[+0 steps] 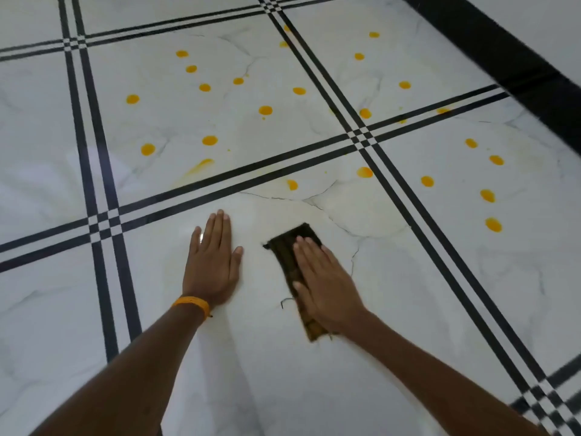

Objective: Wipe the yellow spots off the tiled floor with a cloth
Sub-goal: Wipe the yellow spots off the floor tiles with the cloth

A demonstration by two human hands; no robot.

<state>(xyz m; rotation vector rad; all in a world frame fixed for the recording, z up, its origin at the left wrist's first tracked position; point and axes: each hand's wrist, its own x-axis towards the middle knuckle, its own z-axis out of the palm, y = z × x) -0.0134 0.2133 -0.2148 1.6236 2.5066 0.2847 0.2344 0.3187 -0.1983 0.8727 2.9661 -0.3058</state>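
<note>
Hands first, head cam view: the right hand is laid flat with straight fingers on top of a dark brown folded cloth, pressing it onto the white marble-look tiled floor. It's not curled around the cloth, just palm and fingers on top. The cloth sticks out past the fingertips and along the thumb side, and a frayed corner with loose threads pokes out under the wrist.

The left hand is just beside it on the thumb side, apart from the cloth. It's flat and relaxed on bare tile too, holding nothing, fingers together and thumb out. An orange braided wristband sits on that wrist.

The round yellow spots are all beyond the fingertips or off to the right hand's outer side. The nearest one is ahead of the right fingertips, just short of the double black stripe in the floor pattern. A streaky yellow smear lies past that stripe, ahead of the left hand. A column of spots sits well out to the right of the right hand, across another double stripe. Far ahead and to the right, a wide black band runs along the floor edge.
</note>
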